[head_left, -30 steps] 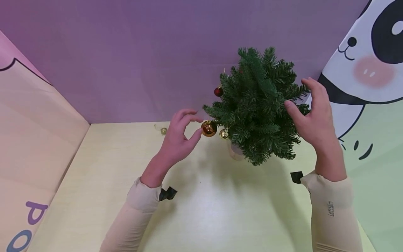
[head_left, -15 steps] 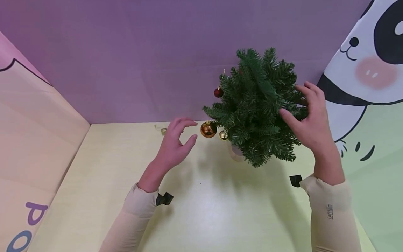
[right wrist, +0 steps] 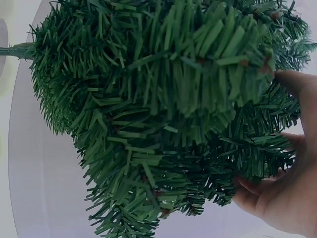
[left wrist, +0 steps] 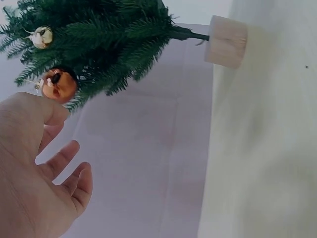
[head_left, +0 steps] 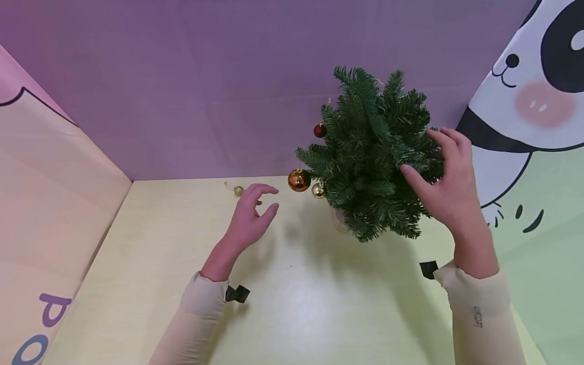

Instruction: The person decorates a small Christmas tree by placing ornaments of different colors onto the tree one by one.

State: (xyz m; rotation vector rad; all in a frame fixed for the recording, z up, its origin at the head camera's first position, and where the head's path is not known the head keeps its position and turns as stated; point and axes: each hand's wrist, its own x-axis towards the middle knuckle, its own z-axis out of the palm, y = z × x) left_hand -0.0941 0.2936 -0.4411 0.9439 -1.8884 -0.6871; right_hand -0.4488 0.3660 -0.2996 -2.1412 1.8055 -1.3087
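A small green Christmas tree stands on a pale round base. From its left side hang a copper-coloured bauble, a smaller gold bauble and a dark red bauble. My left hand is just left of the copper bauble, apart from it, thumb and fingers spread with nothing between them. On the tree's right side, my right hand holds the outer branches between thumb and fingers. In the right wrist view, foliage hides part of the right hand's fingers.
A small gold ornament with a string lies on the pale table near its back edge, behind my left hand. A purple backdrop rises behind. Printed panels flank the table, one with a panda.
My left hand has let go of the copper bauble and drawn back left and down. My right hand has moved in against the branches, and the tree has turned a little, shifting its baubles.
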